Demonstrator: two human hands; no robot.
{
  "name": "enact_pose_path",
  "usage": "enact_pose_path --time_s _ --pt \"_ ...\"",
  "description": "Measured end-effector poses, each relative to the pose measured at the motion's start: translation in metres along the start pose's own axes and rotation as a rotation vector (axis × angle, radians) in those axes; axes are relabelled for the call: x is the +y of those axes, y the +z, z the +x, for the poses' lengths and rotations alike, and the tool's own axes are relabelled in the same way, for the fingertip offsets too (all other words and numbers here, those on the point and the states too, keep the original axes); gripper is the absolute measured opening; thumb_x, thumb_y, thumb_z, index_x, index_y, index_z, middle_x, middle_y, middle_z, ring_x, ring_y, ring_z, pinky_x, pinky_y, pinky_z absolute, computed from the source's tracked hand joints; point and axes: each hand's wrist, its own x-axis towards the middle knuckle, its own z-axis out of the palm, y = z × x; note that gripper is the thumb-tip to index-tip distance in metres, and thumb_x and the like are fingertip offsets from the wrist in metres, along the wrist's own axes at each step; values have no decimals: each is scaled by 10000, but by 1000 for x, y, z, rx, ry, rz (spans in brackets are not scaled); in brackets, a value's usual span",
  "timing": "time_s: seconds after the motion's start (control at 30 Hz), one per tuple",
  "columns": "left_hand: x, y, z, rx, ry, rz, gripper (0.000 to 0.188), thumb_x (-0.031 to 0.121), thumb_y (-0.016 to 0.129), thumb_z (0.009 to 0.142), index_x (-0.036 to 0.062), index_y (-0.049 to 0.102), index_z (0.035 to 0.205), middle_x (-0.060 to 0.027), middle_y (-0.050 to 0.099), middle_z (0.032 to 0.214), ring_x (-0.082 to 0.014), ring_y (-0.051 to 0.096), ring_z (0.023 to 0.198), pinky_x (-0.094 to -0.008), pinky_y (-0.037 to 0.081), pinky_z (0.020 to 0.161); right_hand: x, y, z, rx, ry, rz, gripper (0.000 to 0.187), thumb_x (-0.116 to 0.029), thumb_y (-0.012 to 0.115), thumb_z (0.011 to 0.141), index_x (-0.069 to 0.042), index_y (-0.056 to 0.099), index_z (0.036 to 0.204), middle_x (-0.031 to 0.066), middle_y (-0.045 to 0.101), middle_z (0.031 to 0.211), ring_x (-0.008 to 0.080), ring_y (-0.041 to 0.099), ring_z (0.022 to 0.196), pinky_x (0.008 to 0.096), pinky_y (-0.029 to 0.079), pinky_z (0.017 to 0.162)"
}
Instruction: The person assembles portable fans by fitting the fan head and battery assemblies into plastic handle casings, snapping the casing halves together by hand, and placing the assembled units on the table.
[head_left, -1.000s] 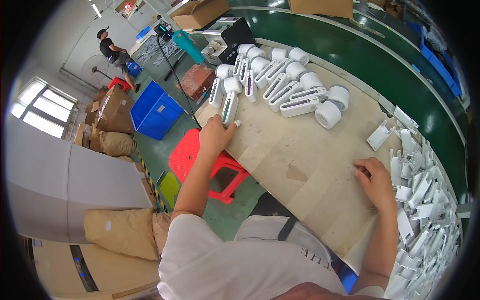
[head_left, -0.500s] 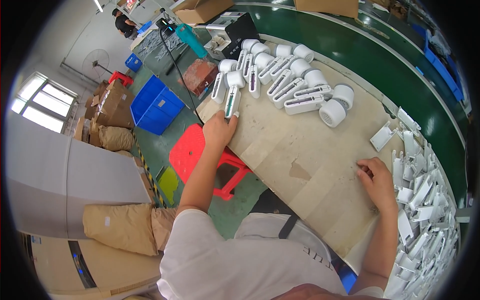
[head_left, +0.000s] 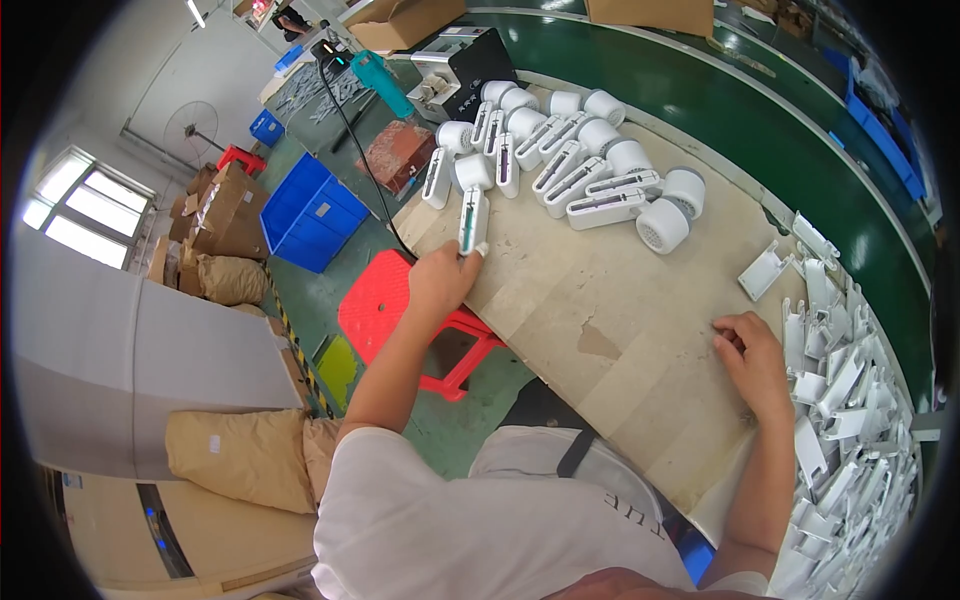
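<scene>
My left hand (head_left: 440,285) is closed on the handle end of a white handheld device with a round head (head_left: 474,215), at the table's left edge. A green strip shows inside the handle's slot. Its head lies beside several similar white devices (head_left: 605,205), whose round heads and slotted handles are grouped at the table's far side. My right hand (head_left: 752,360) rests on the tabletop at the right, fingers loosely curled and apart from the thumb, with nothing seen in it. Close to it lie a loose white plastic shell (head_left: 765,272) and a heap of white plastic parts (head_left: 840,400).
A black-and-silver machine (head_left: 465,75) and a teal electric screwdriver (head_left: 382,82) with a black cord are beyond the table (head_left: 540,290). A red stool (head_left: 385,300) and blue bin (head_left: 312,215) stand left. A green conveyor (head_left: 640,65) curves behind the table.
My left hand has drawn the white device slightly toward me, away from the grouped devices. My right hand has stayed in place. The person in the background has moved mostly out of sight.
</scene>
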Motion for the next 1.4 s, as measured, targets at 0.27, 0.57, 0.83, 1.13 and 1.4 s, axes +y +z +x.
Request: enact_pose_path --time_s 0.27,0.57,0.83,1.13,1.4 --pt "-2 -28 0 63 123 -158 161 119 583 757 64 556 906 -144 601 1009 -331 594 836 -428 470 700 0 0 0 7 -13 5 162 -61 621 758 -35 600 916 87 553 799 223 563 728 319 460 656" --pt "25 -33 48 4 1092 394 317 138 673 648 117 591 954 -43 570 1082 -238 503 1041 -456 298 1029 0 1 -2 -5 31 7 152 -50 604 759 -32 603 910 97 554 798 232 564 732 318 457 655" --pt "114 5 -38 -106 984 29 257 208 673 661 60 555 835 -79 559 727 -255 548 727 -391 433 728 6 2 4 10 38 21 179 -80 621 742 -49 608 918 100 559 807 247 569 743 328 461 682" --pt "190 27 -54 -73 1036 -60 199 191 668 662 44 552 728 -86 566 676 -249 551 656 -360 417 592 0 16 1 37 -137 -26 432 -118 695 688 -120 564 1099 78 563 1004 273 532 934 365 456 794" --pt "194 27 -53 -124 1025 -117 201 177 675 650 38 560 739 -88 567 677 -245 553 656 -355 422 586 6 18 4 53 -110 56 348 -134 680 726 -131 587 1061 45 591 994 256 546 931 352 459 789"
